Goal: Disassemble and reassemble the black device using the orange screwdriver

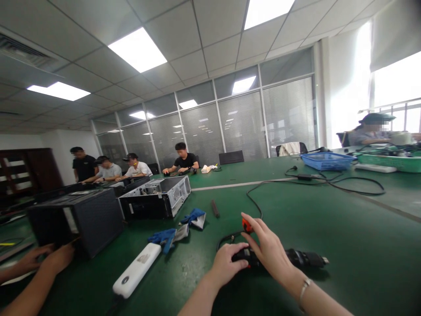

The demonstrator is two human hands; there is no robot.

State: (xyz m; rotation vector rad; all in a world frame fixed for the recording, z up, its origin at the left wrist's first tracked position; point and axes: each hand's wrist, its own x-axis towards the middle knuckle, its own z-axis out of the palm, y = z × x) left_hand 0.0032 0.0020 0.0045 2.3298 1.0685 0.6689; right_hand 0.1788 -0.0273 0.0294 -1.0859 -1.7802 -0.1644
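Observation:
On the green table in front of me lies a black electric screwdriver (301, 258), its metal tip pointing right. My left hand (226, 263) has its thumb and fingers closed around the rear end of the tool. Just above, a small orange-red piece (246, 225) sits between the thumb and index finger of my right hand (268, 245); its exact kind cannot be made out. The right palm passes over the middle of the screwdriver and hides part of it. A black cord (226, 239) curves beside my left fingertips.
Left of me, a co-worker's hands (54, 259) reach into a black computer case (98, 221). An open computer chassis (154, 197), blue-grey gloves (164, 237), a white power strip (138, 270) and a dark bar (215, 208) lie nearby. A blue basket (325, 161) stands farther back.

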